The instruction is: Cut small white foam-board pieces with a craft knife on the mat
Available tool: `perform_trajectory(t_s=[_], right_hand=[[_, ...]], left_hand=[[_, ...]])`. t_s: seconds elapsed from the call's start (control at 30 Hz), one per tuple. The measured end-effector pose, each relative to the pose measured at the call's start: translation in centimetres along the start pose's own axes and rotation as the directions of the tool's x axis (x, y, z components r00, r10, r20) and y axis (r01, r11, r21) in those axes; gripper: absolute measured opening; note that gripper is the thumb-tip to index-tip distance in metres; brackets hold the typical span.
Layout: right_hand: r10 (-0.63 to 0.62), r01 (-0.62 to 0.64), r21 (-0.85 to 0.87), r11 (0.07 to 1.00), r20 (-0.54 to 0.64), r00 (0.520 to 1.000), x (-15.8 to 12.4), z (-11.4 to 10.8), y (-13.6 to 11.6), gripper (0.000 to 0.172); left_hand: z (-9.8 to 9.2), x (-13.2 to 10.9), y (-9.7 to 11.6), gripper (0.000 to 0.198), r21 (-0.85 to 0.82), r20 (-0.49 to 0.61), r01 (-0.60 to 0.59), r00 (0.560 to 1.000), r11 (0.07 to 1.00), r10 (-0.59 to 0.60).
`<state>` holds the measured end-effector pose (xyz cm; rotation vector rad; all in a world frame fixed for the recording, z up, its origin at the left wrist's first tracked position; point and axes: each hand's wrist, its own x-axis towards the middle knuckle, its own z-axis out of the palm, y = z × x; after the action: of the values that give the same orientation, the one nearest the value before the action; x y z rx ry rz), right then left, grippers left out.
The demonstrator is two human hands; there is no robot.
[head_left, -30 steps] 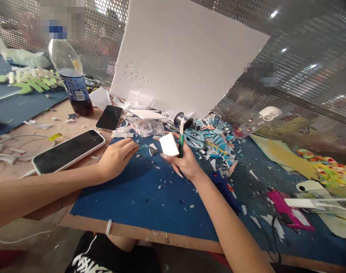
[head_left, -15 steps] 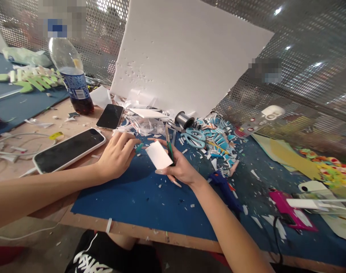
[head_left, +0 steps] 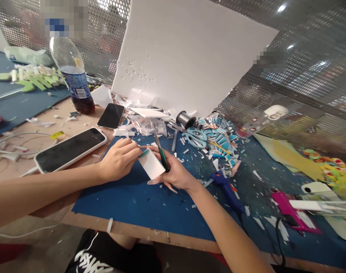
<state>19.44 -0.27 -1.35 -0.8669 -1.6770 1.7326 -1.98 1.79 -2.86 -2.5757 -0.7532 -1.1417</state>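
Note:
My right hand [head_left: 175,170] grips a small white rectangular piece [head_left: 152,165] between thumb and fingers. Tucked into the same hand is a pair of scissors [head_left: 163,157] with dark green handles, its blades pointing up and away. My left hand [head_left: 120,159] is closed in a pinch at the piece's upper left corner. A small teal strip [head_left: 144,153] shows between those fingertips, lying against the white piece's edge. Both hands are above a blue mat [head_left: 118,204], and the left fingers partly cover the strip.
A large phone [head_left: 72,149], a smaller dark phone [head_left: 111,115] and a cola bottle [head_left: 79,87] are on the left. Ahead lie a wire spool [head_left: 185,119], light-blue scissors [head_left: 194,137] and blue-white scraps [head_left: 221,136]. A blue glue gun [head_left: 228,191] rests right; a white board [head_left: 187,53] stands behind.
My hands have come together. The right hand shifted left with the white piece and scissors, and the teal strip in my left fingers now meets the piece's corner.

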Motion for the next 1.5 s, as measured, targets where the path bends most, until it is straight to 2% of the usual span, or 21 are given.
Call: perform_trajectory(t_s=[0.4, 0.53, 0.6, 0.7, 0.8, 0.9, 1.0, 1.1, 1.23, 1.3, 1.5], right_hand=[[-0.030, 0.031, 0.016, 0.999, -0.049, 0.998, 0.0, 0.9, -0.4, 0.076], [-0.043, 0.049, 0.071, 0.996, -0.095, 0.995, 0.0, 0.5, -0.6, 0.070], [-0.042, 0.051, 0.102, 0.993, -0.089, 0.995, -0.1, 0.1, -0.9, 0.068], [-0.036, 0.044, 0.142, 0.989, -0.060, 0.998, -0.4, -0.2, -1.4, 0.066], [-0.031, 0.034, 0.188, 0.982, -0.020, 0.999, -0.6, -0.3, -1.5, 0.067], [-0.022, 0.011, 0.241, 0.971, 0.043, 0.999, -0.7, -0.2, -1.0, 0.068], [-0.006, -0.021, 0.290, 0.957, 0.095, 0.995, -0.6, -0.1, -0.2, 0.064], [-0.002, -0.029, 0.333, 0.943, 0.093, 0.996, -0.5, 0.2, 0.2, 0.058], [0.008, -0.016, 0.386, 0.922, 0.022, 1.000, -0.3, 0.6, 0.3, 0.032], [0.019, -0.015, 0.407, 0.913, -0.006, 1.000, -0.2, 0.7, 0.1, 0.023], [0.027, 0.044, 0.446, 0.894, -0.154, 0.988, -0.2, 0.4, -0.7, 0.027]], left_hand=[[0.1, 0.0, 0.1, 0.018, 0.037, -0.068, -0.041, 0.997, 0.998, 0.044], [-0.2, -0.7, 0.3, 0.016, 0.022, -0.171, -0.043, 0.984, 0.999, 0.046], [-0.2, -1.1, 0.4, 0.014, -0.048, -0.248, -0.011, 0.969, 0.999, -0.001], [0.1, -1.4, 0.2, 0.007, -0.184, -0.313, 0.076, 0.941, 0.980, -0.132], [0.3, -1.2, -0.1, 0.042, -0.255, -0.259, 0.150, 0.941, 0.955, -0.217], [0.2, -0.8, -0.2, 0.065, -0.269, -0.139, 0.150, 0.971, 0.951, -0.192], [0.0, -0.5, -0.2, 0.059, -0.296, -0.073, 0.103, 0.989, 0.950, -0.130], [-0.1, -0.4, -0.1, 0.048, -0.325, -0.081, 0.073, 0.991, 0.943, -0.104], [-0.1, -0.3, 0.0, 0.037, -0.352, -0.114, 0.065, 0.987, 0.934, -0.111], [-0.2, -0.3, 0.1, 0.035, -0.376, -0.125, 0.075, 0.984, 0.924, -0.130], [0.3, -0.7, 0.0, 0.037, -0.394, -0.127, 0.195, 0.956, 0.898, -0.263]])
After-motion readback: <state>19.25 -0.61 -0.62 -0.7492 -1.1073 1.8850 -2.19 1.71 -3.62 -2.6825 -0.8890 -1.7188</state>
